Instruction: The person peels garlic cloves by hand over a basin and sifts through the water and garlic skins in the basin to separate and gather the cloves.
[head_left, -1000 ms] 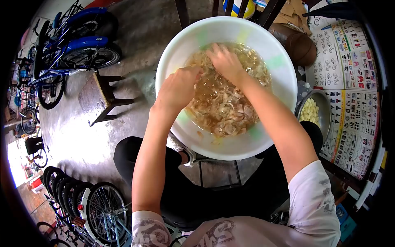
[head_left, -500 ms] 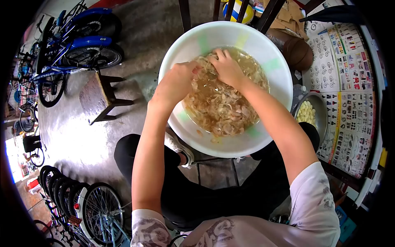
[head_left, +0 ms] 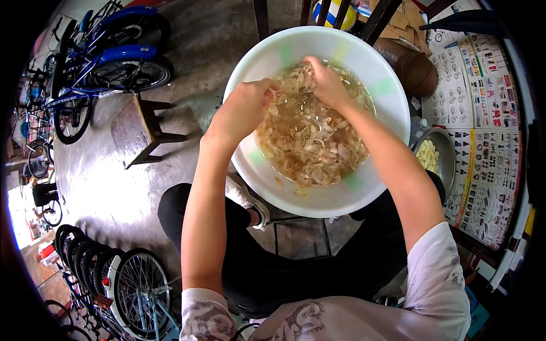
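A large white plastic basin (head_left: 248, 63) stands between my knees, holding cloudy water and a mass of soaked papery garlic skins (head_left: 318, 145). My left hand (head_left: 245, 107) is over the basin's left side, its fingers curled inward; whatever is in them is hidden. Toward the far side of the basin, my right hand (head_left: 327, 85) closes around a wet clump of garlic skins at the water's surface. Both hands are close together, with a small gap between them. To the right, a metal bowl (head_left: 447, 165) contains peeled garlic cloves (head_left: 427, 156).
Left of the basin is a low wooden stool (head_left: 132, 132) on the concrete floor. Blue bicycles (head_left: 122, 68) and a row of tires (head_left: 85, 250) stand farther left. Dark chair slats (head_left: 330, 14) rise behind the basin. A printed poster board (head_left: 483, 119) lies at right.
My right hand has drawn its fingers closed around some skins and shifted slightly right. My left hand has lifted a little away from the skins. The camera view has shifted slightly.
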### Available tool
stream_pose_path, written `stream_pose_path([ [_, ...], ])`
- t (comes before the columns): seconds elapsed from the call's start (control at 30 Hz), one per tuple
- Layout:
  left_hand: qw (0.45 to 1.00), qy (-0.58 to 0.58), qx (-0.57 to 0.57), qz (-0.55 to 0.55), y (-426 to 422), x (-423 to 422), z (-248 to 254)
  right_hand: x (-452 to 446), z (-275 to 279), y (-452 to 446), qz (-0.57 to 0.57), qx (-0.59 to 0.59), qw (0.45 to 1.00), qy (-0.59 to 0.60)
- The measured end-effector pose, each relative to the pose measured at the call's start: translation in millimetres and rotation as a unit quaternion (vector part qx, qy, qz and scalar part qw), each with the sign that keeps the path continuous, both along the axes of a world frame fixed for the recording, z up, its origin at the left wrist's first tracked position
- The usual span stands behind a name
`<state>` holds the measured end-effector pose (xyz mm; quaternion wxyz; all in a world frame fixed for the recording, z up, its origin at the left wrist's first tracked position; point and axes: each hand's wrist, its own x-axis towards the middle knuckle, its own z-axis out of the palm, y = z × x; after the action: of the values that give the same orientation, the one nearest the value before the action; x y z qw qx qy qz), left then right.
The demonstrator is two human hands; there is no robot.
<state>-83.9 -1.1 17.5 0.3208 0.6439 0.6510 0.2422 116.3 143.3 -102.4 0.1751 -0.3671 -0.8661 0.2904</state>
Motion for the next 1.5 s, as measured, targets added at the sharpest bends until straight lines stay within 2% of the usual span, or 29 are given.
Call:
stream_pose_path([
  [0.07,1.0,-0.004,-0.001,0.0,0.7,-0.5,-0.4,6.3,5.7,-1.1,-0.031,-0.016,0.998,0.048],
  [0.17,1.0,0.004,0.009,0.002,2.7,0.6,-6.6,17.6,3.8,-7.7,-0.072,-0.059,0.995,0.037],
  [0.2,1.0,0.009,-0.025,0.014,3.8,2.8,-3.8,19.3,14.6,-12.5,-0.072,-0.059,0.995,0.035],
  [0.23,0.998,0.014,-0.059,0.025,5.2,5.1,-2.0,19.5,33.7,-17.8,-0.102,-0.214,0.97,0.06],
  [0.27,0.998,0.014,-0.058,0.024,6.1,6.7,-5.1,20.5,44.9,-20.1,-0.129,-0.364,0.918,0.085],
  [0.3,0.997,0.026,-0.073,0.025,6.6,8.3,-10.5,23.0,41.2,-20.5,-0.131,-0.363,0.918,0.085],
  [0.37,0.995,0.039,-0.087,0.026,8.2,11.4,-19.7,25.9,29.6,-21.1,-0.121,-0.418,0.878,0.2],
  [0.4,0.996,0.036,-0.074,0.029,8.5,14.2,-21.4,24.3,31.8,-23.7,-0.12,-0.418,0.877,0.202],
  [0.47,0.997,0.035,-0.062,0.032,10.5,18.3,-27.5,19.5,34.8,-29.6,-0.175,-0.434,0.842,0.269],
  [0.57,0.999,0.019,-0.006,0.042,14.5,22.7,-34.3,10.5,58.7,-38.9,-0.241,-0.451,0.828,0.231],
  [0.67,0.998,0.013,0.0,0.064,17.9,27.8,-33.8,8.4,64.7,-40.8,-0.219,-0.49,0.799,0.27],
  [0.73,0.992,-0.057,0.02,0.109,21.7,30.2,-37.8,7.7,60.6,-38.9,-0.193,-0.501,0.79,0.295],
  [0.77,0.992,-0.055,0.02,0.109,22.8,31.7,-39.2,7.0,59.1,-38.0,-0.166,-0.511,0.78,0.32],
  [0.83,0.984,-0.101,0.086,0.121,24.0,36.1,-38.4,3.6,63.2,-39.9,-0.16,-0.496,0.792,0.319],
  [0.93,0.978,-0.149,0.064,0.129,25.8,40.7,-27.5,-1.4,68.0,-41.4,-0.155,-0.476,0.807,0.314],
  [1.1,0.98,-0.13,0.087,0.12,25.9,41.8,-21.5,-5.4,65.9,-40.2,-0.172,-0.471,0.808,0.309],
  [1.17,0.982,-0.109,0.104,0.115,25.8,42.0,-23.3,-5.7,73.1,-41.9,-0.175,-0.501,0.788,0.313],
  [1.2,0.981,-0.075,0.158,0.089,25.9,41.4,-26.4,-7.7,78.0,-43.0,-0.176,-0.501,0.788,0.313],
  [1.23,0.974,-0.042,0.212,0.064,26.0,40.9,-28.7,-10.4,83.4,-44.4,-0.192,-0.528,0.765,0.315],
  [1.27,0.974,-0.042,0.212,0.063,24.9,40.3,-30.1,-12.0,85.9,-45.2,-0.208,-0.555,0.74,0.318],
  [1.33,0.991,-0.005,0.123,0.045,21.8,40.5,-25.9,-11.9,81.3,-45.5,-0.198,-0.574,0.726,0.322],
  [1.37,0.991,-0.005,0.123,0.046,22.1,39.2,-27.2,-12.1,79.0,-45.6,-0.188,-0.594,0.712,0.325],
  [1.5,0.988,-0.03,0.117,0.1,27.1,35.4,-38.4,-10.1,77.5,-38.3,-0.174,-0.608,0.715,0.299],
])
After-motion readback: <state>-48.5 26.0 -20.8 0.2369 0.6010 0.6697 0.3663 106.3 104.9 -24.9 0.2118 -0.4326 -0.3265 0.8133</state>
